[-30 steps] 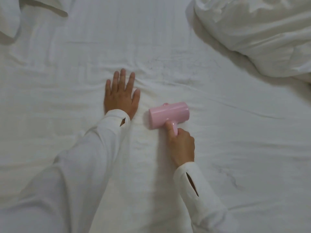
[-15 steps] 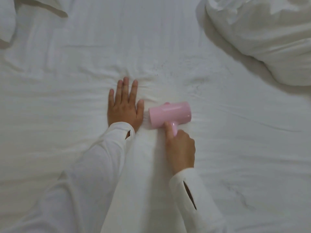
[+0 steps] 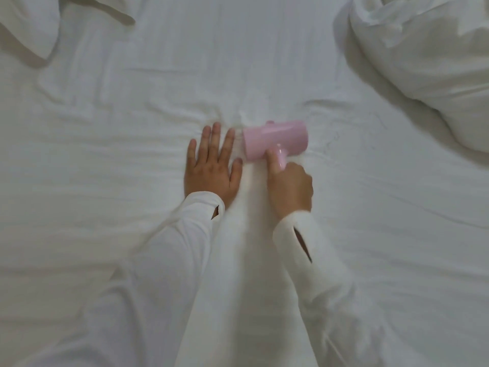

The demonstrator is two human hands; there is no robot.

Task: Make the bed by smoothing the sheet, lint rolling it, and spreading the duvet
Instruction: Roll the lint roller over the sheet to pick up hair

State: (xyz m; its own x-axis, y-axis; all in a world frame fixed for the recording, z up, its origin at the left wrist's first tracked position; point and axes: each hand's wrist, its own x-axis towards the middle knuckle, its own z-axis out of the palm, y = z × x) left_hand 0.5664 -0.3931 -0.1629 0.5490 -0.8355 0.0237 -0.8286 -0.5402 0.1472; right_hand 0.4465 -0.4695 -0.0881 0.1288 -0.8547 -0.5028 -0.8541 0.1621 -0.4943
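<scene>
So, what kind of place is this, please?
Most likely a bedroom, seen from over a bed: a wrinkled white sheet fills the view, a bunched duvet lies at the far right, and a pillow shows at the far left.

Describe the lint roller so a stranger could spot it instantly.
On the white sheet at the middle of the bed, find the two hands. The lint roller sits just past the right hand, which grips its handle. It is the only pink thing among white bedding.

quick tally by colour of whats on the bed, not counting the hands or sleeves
pink: 1, the lint roller
white: 3, the sheet, the duvet, the pillow
total: 4
</scene>
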